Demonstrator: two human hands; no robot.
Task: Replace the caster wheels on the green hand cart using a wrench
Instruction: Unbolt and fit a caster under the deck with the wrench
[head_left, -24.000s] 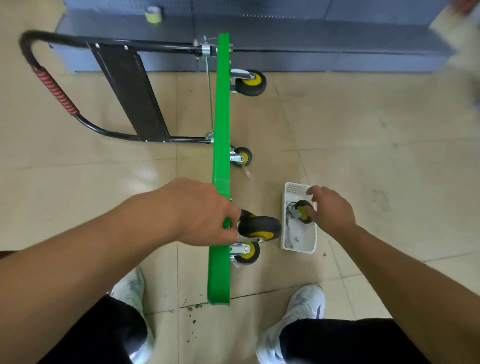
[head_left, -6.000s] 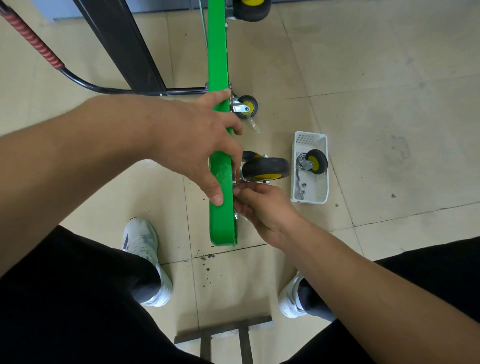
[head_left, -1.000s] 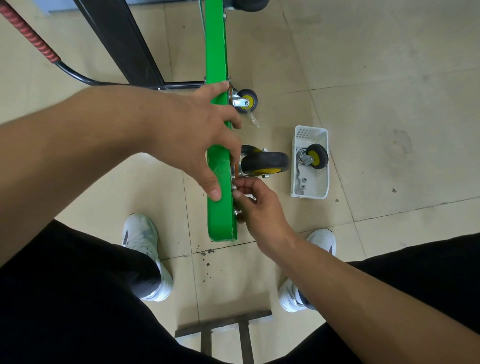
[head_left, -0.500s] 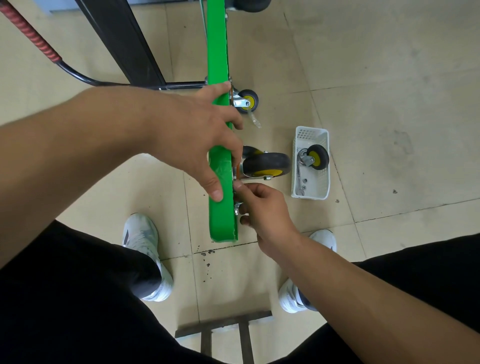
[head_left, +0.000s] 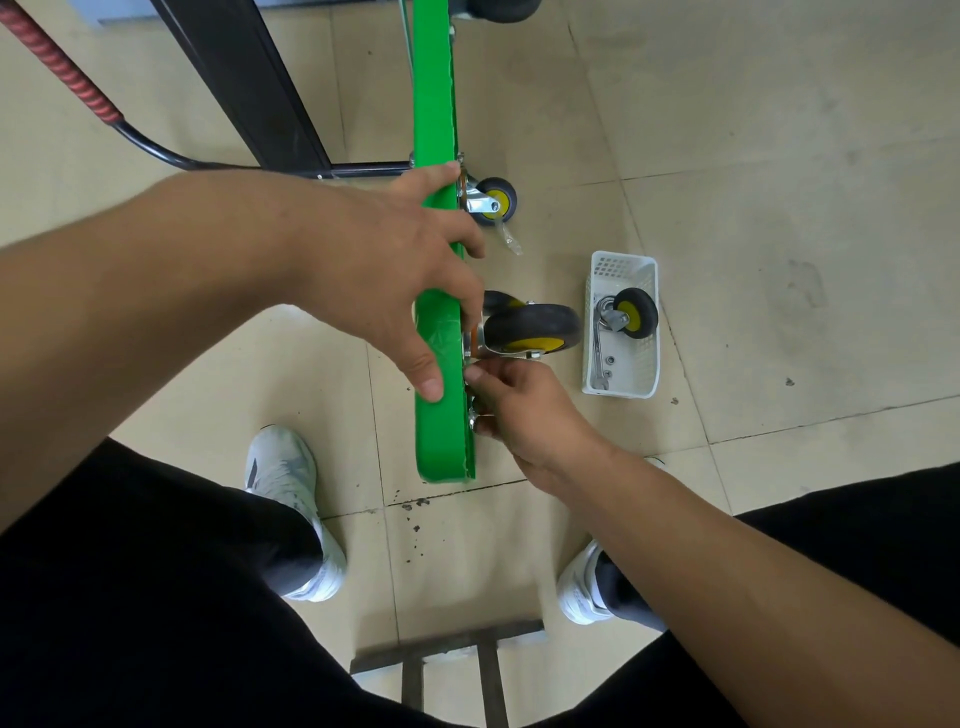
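left grip (head_left: 395, 270) clasps the upended green cart deck (head_left: 439, 436); right grip (head_left: 524, 410) pinches a fastener (head_left: 469, 372) beside the big caster (head_left: 530, 327), white basket (head_left: 623, 258) further right.

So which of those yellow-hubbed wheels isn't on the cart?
The small caster wheel lying loose in the white basket, beside the wrench. The others sit on the green hand cart's underside.

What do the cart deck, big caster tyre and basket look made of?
Cart deck: glossy uniform green, thin edge; coated metal or plastic, can't tell. Big caster tyre: matte black, looks rubber, on a yellow hub. Basket: white moulded plastic, judging by its perforated grid walls.
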